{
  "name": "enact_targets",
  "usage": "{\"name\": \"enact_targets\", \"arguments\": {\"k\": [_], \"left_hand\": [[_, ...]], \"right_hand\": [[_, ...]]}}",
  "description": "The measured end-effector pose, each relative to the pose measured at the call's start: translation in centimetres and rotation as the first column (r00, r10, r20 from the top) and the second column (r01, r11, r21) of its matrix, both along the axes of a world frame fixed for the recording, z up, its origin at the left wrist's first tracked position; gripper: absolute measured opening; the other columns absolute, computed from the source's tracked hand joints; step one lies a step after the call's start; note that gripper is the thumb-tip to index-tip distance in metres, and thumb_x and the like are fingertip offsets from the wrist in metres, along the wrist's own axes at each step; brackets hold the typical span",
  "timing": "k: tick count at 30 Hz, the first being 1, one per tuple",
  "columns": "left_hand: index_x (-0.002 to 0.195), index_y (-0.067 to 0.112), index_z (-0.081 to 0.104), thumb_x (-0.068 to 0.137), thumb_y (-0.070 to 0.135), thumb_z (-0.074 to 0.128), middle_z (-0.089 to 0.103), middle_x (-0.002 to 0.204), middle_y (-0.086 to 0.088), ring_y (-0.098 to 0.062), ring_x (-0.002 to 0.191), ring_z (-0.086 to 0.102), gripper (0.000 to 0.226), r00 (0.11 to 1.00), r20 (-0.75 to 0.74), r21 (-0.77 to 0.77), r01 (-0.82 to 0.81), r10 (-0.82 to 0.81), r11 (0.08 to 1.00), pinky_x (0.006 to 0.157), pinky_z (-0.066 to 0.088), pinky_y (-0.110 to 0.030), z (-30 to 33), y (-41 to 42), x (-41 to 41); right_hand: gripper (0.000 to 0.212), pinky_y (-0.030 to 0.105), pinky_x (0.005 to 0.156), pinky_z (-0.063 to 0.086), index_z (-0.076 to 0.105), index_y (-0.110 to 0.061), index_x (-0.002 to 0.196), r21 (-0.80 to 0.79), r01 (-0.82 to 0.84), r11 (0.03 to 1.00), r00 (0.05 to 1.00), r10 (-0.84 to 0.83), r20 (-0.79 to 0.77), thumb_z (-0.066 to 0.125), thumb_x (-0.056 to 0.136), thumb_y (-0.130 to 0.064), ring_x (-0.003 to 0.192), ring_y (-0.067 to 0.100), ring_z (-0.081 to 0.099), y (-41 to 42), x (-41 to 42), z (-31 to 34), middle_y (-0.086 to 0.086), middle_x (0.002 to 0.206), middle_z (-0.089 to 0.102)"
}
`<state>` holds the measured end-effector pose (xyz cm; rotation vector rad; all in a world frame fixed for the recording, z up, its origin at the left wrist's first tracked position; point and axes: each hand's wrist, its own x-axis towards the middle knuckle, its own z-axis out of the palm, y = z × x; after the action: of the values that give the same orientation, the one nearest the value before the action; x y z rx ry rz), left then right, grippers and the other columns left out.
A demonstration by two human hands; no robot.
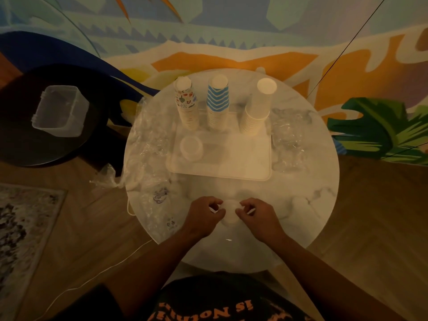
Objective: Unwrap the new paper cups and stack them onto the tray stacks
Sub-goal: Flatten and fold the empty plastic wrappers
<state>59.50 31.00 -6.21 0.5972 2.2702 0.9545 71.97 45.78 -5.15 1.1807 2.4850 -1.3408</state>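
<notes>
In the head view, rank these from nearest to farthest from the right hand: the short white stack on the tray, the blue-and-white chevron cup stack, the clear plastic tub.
From the right hand:
1. Short white stack, tray's near left.
2. Blue-and-white chevron cup stack, tray's far edge, centre.
3. Clear plastic tub, dark side table, far left.

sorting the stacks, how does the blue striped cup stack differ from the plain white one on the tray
The blue striped cup stack shows blue and white chevron bands on its top cups; the plain white stack has no print. The striped stack stands in the middle of the tray's far edge, the white one at its right end, leaning right. Both are upside-down paper cups, nested, similar in height.
</notes>
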Motion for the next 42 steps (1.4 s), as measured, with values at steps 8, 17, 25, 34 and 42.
{"name": "enact_targets", "arguments": {"k": [8,17,25,34,42], "left_hand": [[0.11,0.017,0.075,0.084,0.029,0.08,0.065,0.087,0.013,0.001,0.076,0.061,0.029,1.0,-0.01,-0.003,0.007,-0.007,1.0,0.075,0.049,-0.016,0.4,-0.3,-0.2],[0.11,0.017,0.074,0.082,0.027,0.08,0.068,0.089,0.01,-0.006,0.073,0.066,0.03,0.998,0.06,-0.025,0.004,-0.002,1.0,0.075,0.062,-0.04,0.1,-0.5,-0.4],[0.11,0.02,0.074,0.084,0.028,0.08,0.068,0.089,0.015,0.003,0.079,0.064,0.028,0.998,0.066,0.007,-0.007,0.007,1.0,0.071,0.05,-0.012,0.8,-0.4,-0.7],[0.112,0.018,0.074,0.088,0.024,0.078,0.071,0.088,0.008,-0.008,0.066,0.069,0.025,0.982,0.173,0.101,-0.089,0.071,0.991,0.058,0.059,-0.026,2.4,0.0,-2.0],[0.121,0.018,0.071,0.093,0.014,0.071,0.07,0.098,0.004,-0.008,0.067,0.069,0.028,0.956,0.271,0.148,-0.159,0.114,0.976,0.062,0.062,-0.03,4.4,-0.1,-4.9]], "right_hand": [[0.021,0.006,0.064,0.043,0.076,-0.016,0.103,-0.021,0.038,0.999,0.999,-0.038,-0.002,0.08,0.086,-0.028,0.078,0.001,0.063,-0.1,-0.4,0.3,-0.006,0.092,0.07],[0.022,0.006,0.064,0.041,0.073,-0.016,0.108,0.001,0.028,1.0,0.999,-0.028,0.035,0.077,0.089,-0.027,0.083,0.008,0.062,-0.7,-0.8,0.4,-0.005,0.102,0.064],[0.012,0.008,0.063,0.043,0.074,-0.021,0.097,-0.06,0.06,0.996,0.998,-0.059,0.021,0.077,0.089,-0.029,0.078,0.004,0.064,-0.4,-1.0,0.8,-0.009,0.089,0.071],[0.013,0.012,0.065,0.046,0.076,-0.022,0.098,-0.118,0.105,0.987,0.992,-0.113,-0.057,0.077,0.088,-0.03,0.077,0.004,0.065,0.6,-2.3,2.6,-0.009,0.087,0.072],[0.021,0.021,0.073,0.051,0.076,-0.025,0.104,-0.165,0.132,0.977,0.979,-0.155,-0.134,0.078,0.086,-0.035,0.08,0.008,0.068,0.7,-5.5,3.7,-0.009,0.09,0.072]]}}
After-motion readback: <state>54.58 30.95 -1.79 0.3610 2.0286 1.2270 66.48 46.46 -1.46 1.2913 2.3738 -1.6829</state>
